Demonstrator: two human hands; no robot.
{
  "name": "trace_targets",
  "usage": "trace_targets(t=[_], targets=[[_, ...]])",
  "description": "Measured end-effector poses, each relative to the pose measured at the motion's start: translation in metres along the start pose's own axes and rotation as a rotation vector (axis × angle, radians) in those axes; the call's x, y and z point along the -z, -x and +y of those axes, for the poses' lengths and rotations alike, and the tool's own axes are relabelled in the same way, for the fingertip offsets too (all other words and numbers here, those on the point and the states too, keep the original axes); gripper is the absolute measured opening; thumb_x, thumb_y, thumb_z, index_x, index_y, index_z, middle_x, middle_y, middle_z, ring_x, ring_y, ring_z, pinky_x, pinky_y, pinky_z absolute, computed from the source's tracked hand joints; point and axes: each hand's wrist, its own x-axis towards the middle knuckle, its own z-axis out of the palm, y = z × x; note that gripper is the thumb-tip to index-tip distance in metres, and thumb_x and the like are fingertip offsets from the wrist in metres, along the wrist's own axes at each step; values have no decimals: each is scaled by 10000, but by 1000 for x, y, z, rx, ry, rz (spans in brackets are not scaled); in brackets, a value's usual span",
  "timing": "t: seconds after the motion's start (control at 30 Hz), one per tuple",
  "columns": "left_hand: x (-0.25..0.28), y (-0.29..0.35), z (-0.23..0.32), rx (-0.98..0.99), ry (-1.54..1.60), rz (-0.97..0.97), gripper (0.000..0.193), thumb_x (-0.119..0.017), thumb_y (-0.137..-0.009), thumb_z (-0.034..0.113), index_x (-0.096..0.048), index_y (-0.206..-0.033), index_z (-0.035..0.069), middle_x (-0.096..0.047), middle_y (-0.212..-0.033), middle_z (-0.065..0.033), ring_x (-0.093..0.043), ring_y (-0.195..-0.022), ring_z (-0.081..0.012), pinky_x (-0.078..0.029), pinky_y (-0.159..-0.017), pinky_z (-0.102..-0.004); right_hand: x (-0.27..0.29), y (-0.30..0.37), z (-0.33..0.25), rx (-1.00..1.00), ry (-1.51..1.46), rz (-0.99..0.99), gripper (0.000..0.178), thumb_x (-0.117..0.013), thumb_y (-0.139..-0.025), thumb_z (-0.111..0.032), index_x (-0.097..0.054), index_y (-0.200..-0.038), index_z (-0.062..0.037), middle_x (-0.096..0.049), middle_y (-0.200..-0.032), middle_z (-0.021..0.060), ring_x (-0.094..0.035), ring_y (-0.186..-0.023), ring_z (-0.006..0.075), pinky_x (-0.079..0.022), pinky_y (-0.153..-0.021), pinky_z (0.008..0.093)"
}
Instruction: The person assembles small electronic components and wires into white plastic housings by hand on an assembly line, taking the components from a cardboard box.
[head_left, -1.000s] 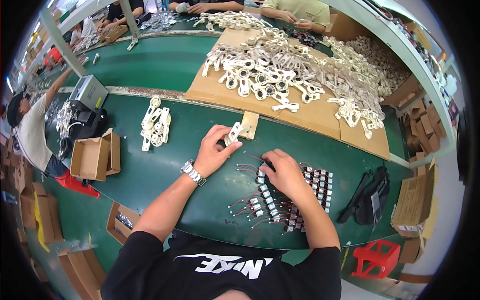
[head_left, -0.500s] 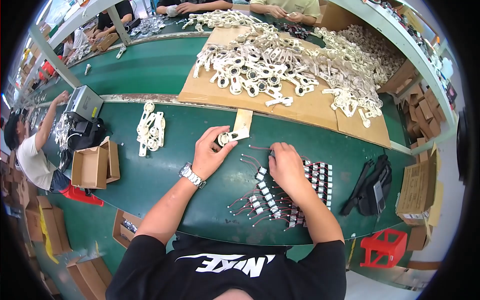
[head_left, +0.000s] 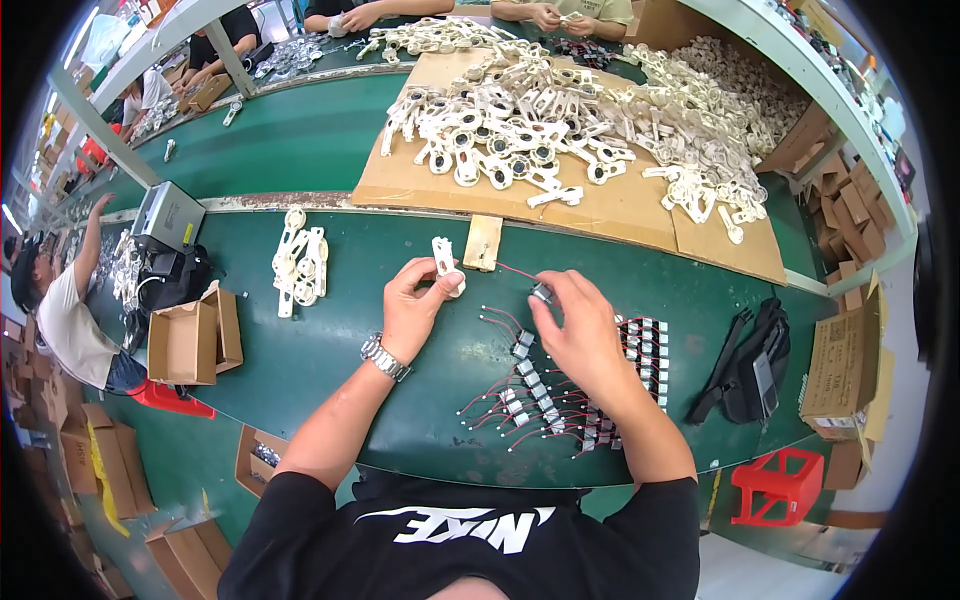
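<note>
Fingers [head_left: 416, 271] of the left hand [head_left: 411, 308] grip a white casing [head_left: 444, 256] above the counter [head_left: 385, 435]; the right hand [head_left: 580, 335] pinches a small wired part [head_left: 542, 292]. The two stand apart, unjoined; more wired parts [head_left: 533, 383] lie unused.

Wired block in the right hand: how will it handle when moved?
The block is probably rigid, going by its boxy shape. Its thin red lead, sticking out past the right hand, is likely floppy and could snag. It probably won't roll easily: similar blocks lie lined up in rows.
</note>
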Motion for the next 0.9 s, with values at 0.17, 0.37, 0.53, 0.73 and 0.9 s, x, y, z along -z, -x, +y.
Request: trace_targets(t=[0.17, 0.37, 0.53, 0.73, 0.9], targets=[[-3, 3, 11, 304, 421, 16, 172, -705, -1049, 173, -723, -1099, 9, -761, -1040, -101, -758, -940, -184, -674, -795, -351, -17, 8, -10, -14, -189, -40, 290, -758, -946, -148, -668, -1155, 31, -704, -974, 210, -698, -867, 390, -563, -780, 476], [-5, 7, 13, 346, 540, 0, 201, -686, -1059, 187, -696, -1164, 16, -762, -1059, -96, -766, -939, -197, -675, -827, -386, -28, 13, -15, -17, -238, -92, 311, -751, -953, -155, -667, -1177, 44, -710, -999, 218, -704, -896, 395, -568, -800, 485], [-15, 11, 21, 320, 440, 11, 220, -683, -1058, 162, -689, -1208, 2, -758, -1059, -95, -764, -942, -195, -678, -810, -371, -33, 14, -13, -22, -240, -112, 309, -744, -955, -155, -665, -1173, 49, -712, -1017, 227, -699, -948, 411, -565, -828, 495], [-22, 20, 16, 235, 297, 7, 370, -691, -1041, 83, -615, -1383, -37, -743, -1069, -105, -757, -955, -188, -674, -799, -336, -36, 14, -14, 12, -256, -74, 269, -754, -933, -107, -665, -1140, 42, -697, -999, 218, -683, -921, 421, -553, -810, 509], [-32, 31, 14, 74, 167, -21, 520, -703, -1025, 36, -535, -1515, -10, -724, -1046, -83, -732, -938, -156, -660, -795, -313, -42, 13, -6, 54, -261, 28, 277, -764, -915, -63, -652, -1154, 19, -673, -973, 198, -662, -894, 415, -538, -799, 513]])
